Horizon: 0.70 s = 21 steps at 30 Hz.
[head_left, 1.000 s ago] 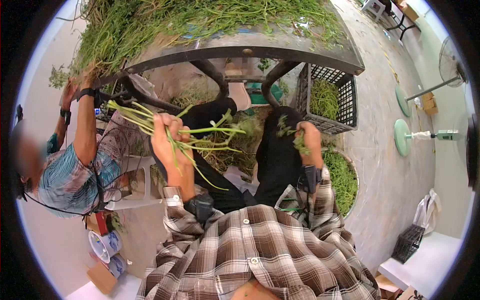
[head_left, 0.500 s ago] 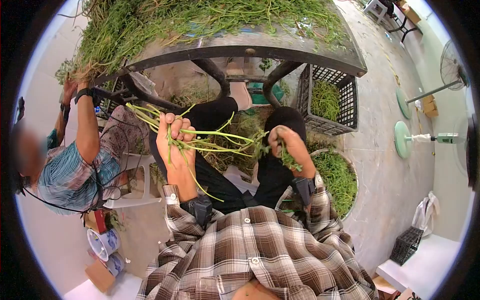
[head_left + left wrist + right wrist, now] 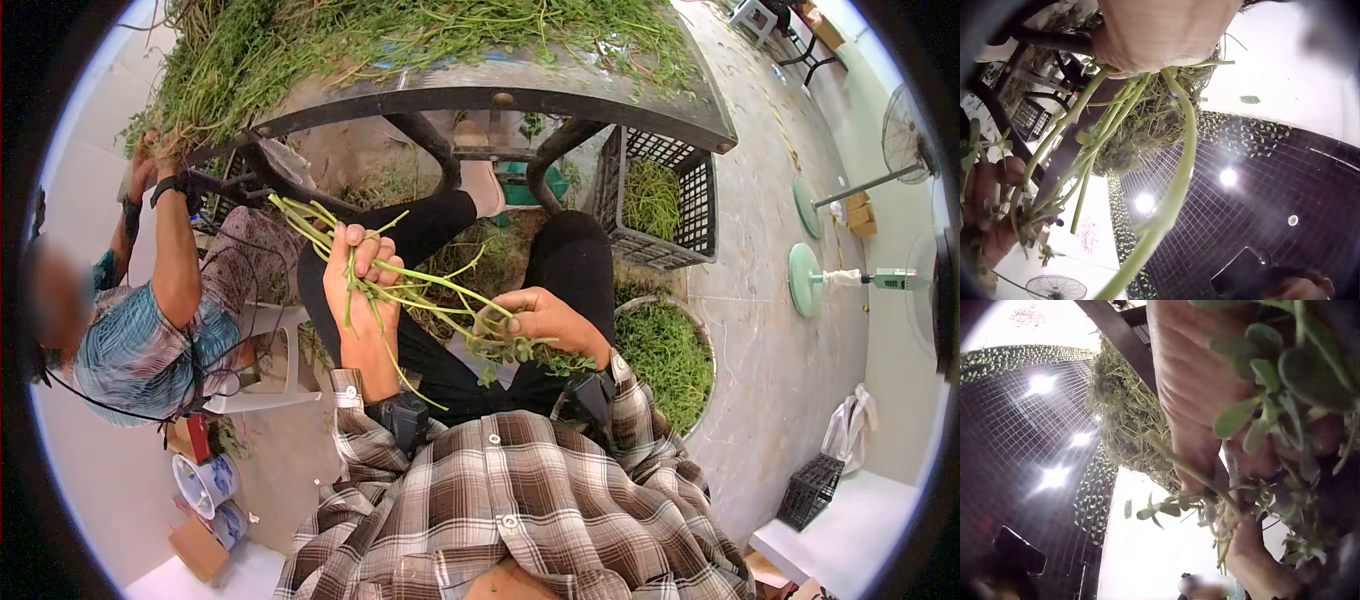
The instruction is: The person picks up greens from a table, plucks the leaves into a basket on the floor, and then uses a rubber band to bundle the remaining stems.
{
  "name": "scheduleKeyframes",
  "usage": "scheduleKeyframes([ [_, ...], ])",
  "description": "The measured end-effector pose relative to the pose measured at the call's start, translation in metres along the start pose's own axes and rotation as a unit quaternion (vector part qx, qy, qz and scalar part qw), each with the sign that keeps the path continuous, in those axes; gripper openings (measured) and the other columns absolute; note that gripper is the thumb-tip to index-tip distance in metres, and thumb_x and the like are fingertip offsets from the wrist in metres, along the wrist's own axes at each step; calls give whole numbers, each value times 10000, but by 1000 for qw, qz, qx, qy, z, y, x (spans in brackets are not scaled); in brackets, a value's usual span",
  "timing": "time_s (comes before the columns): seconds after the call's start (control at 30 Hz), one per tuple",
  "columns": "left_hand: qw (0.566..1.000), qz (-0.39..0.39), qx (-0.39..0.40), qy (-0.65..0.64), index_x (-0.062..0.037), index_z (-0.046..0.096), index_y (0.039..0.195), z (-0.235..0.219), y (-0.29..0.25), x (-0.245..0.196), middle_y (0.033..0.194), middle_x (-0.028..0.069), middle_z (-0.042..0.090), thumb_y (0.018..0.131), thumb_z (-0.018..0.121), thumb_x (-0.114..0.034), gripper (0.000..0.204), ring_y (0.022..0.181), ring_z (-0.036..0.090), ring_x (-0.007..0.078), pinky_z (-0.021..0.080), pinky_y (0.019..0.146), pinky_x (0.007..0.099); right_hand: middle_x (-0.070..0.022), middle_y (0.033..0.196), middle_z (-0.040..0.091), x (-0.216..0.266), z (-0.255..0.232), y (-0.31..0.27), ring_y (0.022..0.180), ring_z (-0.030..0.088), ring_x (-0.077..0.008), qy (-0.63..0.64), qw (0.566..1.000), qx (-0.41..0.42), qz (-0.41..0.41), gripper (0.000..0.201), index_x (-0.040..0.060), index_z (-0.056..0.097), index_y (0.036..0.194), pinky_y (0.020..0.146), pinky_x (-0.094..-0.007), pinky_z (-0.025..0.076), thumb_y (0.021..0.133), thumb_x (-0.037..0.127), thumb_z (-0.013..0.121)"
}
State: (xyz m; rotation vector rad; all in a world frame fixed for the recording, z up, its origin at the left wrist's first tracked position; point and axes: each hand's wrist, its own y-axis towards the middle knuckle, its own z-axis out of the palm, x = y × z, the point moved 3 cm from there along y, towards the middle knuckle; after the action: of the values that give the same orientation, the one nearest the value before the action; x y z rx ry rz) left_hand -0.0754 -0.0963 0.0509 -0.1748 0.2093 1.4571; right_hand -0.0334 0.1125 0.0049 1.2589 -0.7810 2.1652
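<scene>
My left hand (image 3: 364, 330) grips a small bunch of green stems (image 3: 430, 279) in front of my left thigh. Their cut ends stick out past the fist to the upper left, and one thin stem droops along the forearm. At the bunch's other end, my right hand (image 3: 560, 322) pinches the leafy tips (image 3: 495, 350) between thumb and fingers. The left wrist view has thick stems (image 3: 1190, 140) coming out below the left fist. In the right wrist view, small rounded leaves (image 3: 1260, 422) hang across the right palm and partly hide the fingers.
A table (image 3: 480, 100) heaped with greens (image 3: 420, 35) stands ahead. Right of my knees are a black crate (image 3: 695, 190) of stems and a round tub of leafy greens (image 3: 665, 355). Another person (image 3: 150, 350) sits at the left. Fans (image 3: 905, 130) stand far right.
My right hand, holding leafy bits, has come in from the right to the bunch's leafy end and now pinches it. The left hand has shifted slightly right, still gripping the stems.
</scene>
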Motion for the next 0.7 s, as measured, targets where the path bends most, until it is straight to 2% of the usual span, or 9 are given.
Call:
scheduleKeyframes([
  [0.07, 999, 1, -37, 16, -64, 478, 772, -1, -1, 3, 516, -13, 357, 967, 373, -272, 304, 497, 297, 78, 246, 418, 211, -30, 890, 604, 16, 12, -1, 772, 515, -76, -3, 1000, 16, -17, 363, -15, 601, 1057, 691, -230, 420, 782, 218, 645],
  [0.17, 999, -11, -38, 29, -67, 477, 766, -4, 0, 6, 516, -12, 355, 966, 375, -274, 306, 501, 294, 80, 247, 419, 212, -17, 885, 599, 30, 22, -2, 779, 499, -68, -25, 1000, -7, -12, 331, 1, 612, 1036, 697, -229, 410, 788, 217, 645],
  [0.3, 998, 0, -48, 37, -70, 468, 757, 2, -2, 7, 514, -12, 353, 966, 376, -282, 312, 502, 291, 81, 248, 421, 212, 14, 739, 579, 25, 20, 0, 690, 487, -53, -42, 999, -30, -6, 258, 4, 645, 901, 636, -215, 398, 803, 242, 645],
  [0.4, 1000, -3, -8, 17, -42, 469, 793, -2, -1, 3, 540, 12, 369, 981, 321, -249, 317, 508, 290, 93, 261, 441, 238, 20, 687, 566, 22, 16, 0, 640, 476, -51, -33, 998, -41, -19, 253, -6, 637, 831, 593, -222, 387, 818, 247, 629],
  [0.53, 999, 18, -7, 41, -37, 470, 791, -3, 0, -7, 538, 17, 371, 984, 314, -265, 337, 508, 301, 97, 273, 444, 239, 16, 666, 544, 22, 10, -5, 624, 461, -46, -74, 995, -68, -17, 250, -10, 620, 807, 556, -242, 375, 825, 239, 614],
  [0.6, 997, 30, -22, 64, -45, 472, 789, -3, 0, -8, 530, 8, 362, 982, 323, -273, 333, 509, 304, 95, 270, 437, 234, -45, 642, 551, 23, 9, -9, 586, 480, -96, -160, 980, -117, -12, 213, -9, 606, 792, 542, -283, 380, 820, 201, 595],
  [0.63, 995, 42, -37, 87, -54, 474, 787, -2, -1, -6, 521, -1, 353, 980, 332, -281, 330, 510, 306, 93, 268, 430, 230, -45, 642, 551, 23, 8, -10, 586, 480, -96, -160, 980, -117, -12, 213, -9, 606, 792, 542, -283, 380, 820, 201, 595],
  [0.67, 995, 41, -37, 86, -54, 474, 787, 1, -2, -2, 521, -1, 353, 980, 332, -281, 330, 510, 306, 93, 268, 430, 230, -86, 642, 545, 28, 6, -14, 574, 496, -152, -260, 949, -173, -46, 194, -8, 595, 781, 542, -307, 386, 808, 184, 591],
  [0.7, 987, 47, -84, 125, -64, 474, 783, 3, -3, 3, 514, -10, 343, 977, 342, -291, 326, 506, 303, 87, 261, 419, 222, -126, 641, 539, 33, 3, -18, 563, 512, -208, -357, 903, -226, -80, 175, -7, 585, 771, 542, -330, 391, 795, 166, 587],
])
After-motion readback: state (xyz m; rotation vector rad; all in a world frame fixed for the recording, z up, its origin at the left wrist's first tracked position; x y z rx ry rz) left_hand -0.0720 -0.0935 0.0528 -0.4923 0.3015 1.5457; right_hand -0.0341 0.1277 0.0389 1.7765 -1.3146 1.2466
